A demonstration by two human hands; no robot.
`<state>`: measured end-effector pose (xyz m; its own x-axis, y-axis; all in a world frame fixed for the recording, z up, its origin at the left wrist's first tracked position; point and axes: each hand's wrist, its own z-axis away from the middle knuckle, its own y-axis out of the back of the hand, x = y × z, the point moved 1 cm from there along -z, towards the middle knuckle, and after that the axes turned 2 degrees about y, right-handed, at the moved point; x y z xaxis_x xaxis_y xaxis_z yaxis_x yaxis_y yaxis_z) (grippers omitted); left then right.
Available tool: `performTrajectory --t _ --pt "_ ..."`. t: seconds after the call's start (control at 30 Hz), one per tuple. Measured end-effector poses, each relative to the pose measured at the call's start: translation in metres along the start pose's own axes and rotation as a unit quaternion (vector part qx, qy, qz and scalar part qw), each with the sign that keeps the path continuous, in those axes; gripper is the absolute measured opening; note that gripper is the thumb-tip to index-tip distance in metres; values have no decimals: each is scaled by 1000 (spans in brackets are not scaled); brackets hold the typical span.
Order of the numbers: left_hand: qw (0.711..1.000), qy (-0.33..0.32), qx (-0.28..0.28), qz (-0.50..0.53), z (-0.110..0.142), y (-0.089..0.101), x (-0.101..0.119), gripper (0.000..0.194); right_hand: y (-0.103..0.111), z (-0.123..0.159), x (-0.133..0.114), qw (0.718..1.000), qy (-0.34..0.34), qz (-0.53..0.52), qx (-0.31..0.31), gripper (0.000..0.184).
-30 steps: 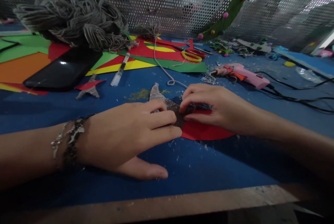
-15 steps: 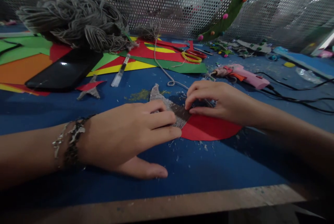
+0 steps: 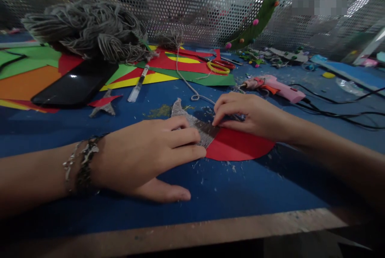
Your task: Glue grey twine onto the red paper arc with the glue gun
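Note:
A red paper cutout (image 3: 240,146) lies flat on the blue tabletop, its left part covered with rows of grey yarn (image 3: 207,129) that end in a tail-like tip. My left hand (image 3: 147,158) rests palm down across the yarn-covered part, fingers stretched out and thumb apart on the table. At the upper edge of the cutout, my right hand (image 3: 243,113) pinches the loose grey yarn strand (image 3: 188,83) between thumb and fingertips. That strand loops back toward a small yarn bundle (image 3: 171,39). My right fingers hide the exact spot where the strand meets the paper.
A pink glue gun (image 3: 278,87) with black cords lies right. Yellow-handled scissors (image 3: 218,68), coloured paper (image 3: 30,83), a marker (image 3: 138,83), a black phone (image 3: 75,83) and a large grey yarn skein (image 3: 90,29) sit behind. A small yarn-wrapped piece (image 3: 104,107) lies left.
The view has shifted slightly. My right fingertips are pinched closer together against the cutout's upper edge; my left hand stays in place on it.

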<state>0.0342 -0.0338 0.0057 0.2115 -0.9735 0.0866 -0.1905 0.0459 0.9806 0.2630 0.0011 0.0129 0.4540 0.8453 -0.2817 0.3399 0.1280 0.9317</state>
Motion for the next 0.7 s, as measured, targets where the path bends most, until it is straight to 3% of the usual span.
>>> performTrajectory --t 0.13,0.3,0.4,0.57,0.7 --pt "1000 -1 3 -3 1 0 0 36 3 2 -2 1000 -6 6 27 15" --pt "1000 5 8 -4 2 0 1 31 16 8 -3 983 -102 64 141 21" --pt "1000 0 17 -4 3 0 0 29 18 11 1 973 -124 86 175 21" --pt "1000 -9 27 -9 2 0 0 27 16 13 3 972 -102 101 185 22" --pt "999 -17 44 -13 1 0 1 27 17 12 -5 984 -63 94 135 22"
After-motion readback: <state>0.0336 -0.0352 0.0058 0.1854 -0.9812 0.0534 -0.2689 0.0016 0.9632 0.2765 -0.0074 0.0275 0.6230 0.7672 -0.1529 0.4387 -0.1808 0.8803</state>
